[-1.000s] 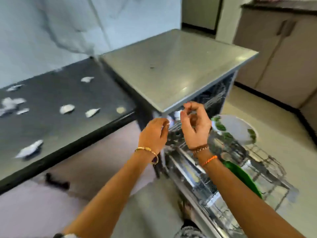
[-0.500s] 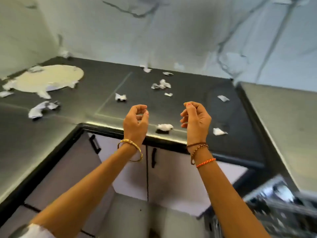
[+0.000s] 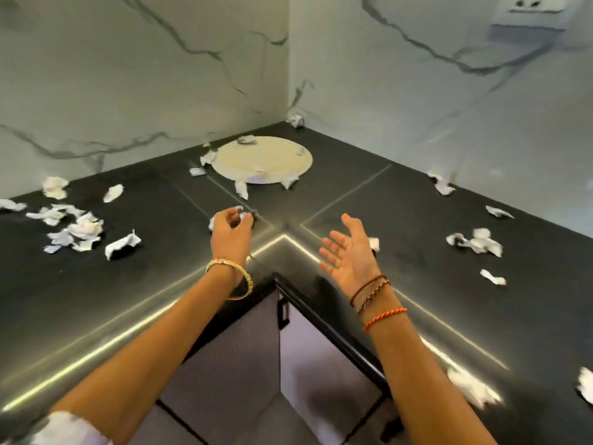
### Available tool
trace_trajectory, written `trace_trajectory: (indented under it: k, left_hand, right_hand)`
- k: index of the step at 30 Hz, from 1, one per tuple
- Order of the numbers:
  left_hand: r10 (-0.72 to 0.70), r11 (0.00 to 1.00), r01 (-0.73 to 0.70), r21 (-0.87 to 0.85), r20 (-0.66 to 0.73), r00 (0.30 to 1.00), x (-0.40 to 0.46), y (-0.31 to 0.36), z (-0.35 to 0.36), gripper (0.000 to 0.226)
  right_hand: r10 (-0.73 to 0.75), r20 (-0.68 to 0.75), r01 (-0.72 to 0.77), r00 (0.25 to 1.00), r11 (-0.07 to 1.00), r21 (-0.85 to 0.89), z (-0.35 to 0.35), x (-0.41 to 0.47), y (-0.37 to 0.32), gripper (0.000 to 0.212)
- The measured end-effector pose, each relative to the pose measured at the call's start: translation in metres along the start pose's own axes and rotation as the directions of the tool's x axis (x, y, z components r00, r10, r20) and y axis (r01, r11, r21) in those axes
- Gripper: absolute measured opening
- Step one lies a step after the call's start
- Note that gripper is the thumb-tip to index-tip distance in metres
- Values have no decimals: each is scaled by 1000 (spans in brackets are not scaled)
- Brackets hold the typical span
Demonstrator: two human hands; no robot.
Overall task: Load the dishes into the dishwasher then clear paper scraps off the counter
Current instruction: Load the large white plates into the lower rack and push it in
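Head view, looking down into the inner corner of an L-shaped black counter [image 3: 401, 226] backed by white marble-veined walls [image 3: 128, 75]. Both forearms reach forward over the counter's front edge. The left hand [image 3: 231, 232] is turned back-up, fingers curled downward, with fingertips and thumb closing round a crumpled paper scrap [image 3: 241, 214] that lies on the counter just left of the tile seams' crossing; a gold bangle [image 3: 229, 277] circles the wrist. The right hand [image 3: 348, 252] is held palm-up and tilted toward the left, fingers spread and relaxed, holding nothing; a small scrap [image 3: 373, 244] shows just behind it on the counter. Brown and orange thread bracelets [image 3: 375, 300] sit on the right wrist. A round cream board [image 3: 261, 160] lies flat near the corner, with scraps on and around its rim. Further paper scraps are scattered across the counter: a cluster at far left [image 3: 77, 229], a group at right [image 3: 478, 242], and a crumpled ball [image 3: 295, 118] in the wall corner. Grey cabinet doors [image 3: 231, 364] stand below the counter edge.
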State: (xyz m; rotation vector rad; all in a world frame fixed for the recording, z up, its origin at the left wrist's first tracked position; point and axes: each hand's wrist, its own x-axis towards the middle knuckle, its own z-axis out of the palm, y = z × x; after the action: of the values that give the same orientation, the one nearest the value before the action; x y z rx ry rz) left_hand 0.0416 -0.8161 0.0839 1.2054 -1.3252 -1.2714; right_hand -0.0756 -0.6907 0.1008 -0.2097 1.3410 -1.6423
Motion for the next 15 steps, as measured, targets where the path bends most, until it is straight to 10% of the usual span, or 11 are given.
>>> trace_trajectory:
  k: [10, 15]
  left_hand:
    - [-262, 953, 248, -174, -60, 963, 186, 14, -16, 15]
    - [-383, 909, 383, -165, 35, 923, 276, 12, 15, 53]
  right_hand:
    - [69, -123, -72, 990, 997, -15, 72, 161, -42, 71]
    - [50, -271, -52, 961, 999, 1, 82, 244, -70, 75]
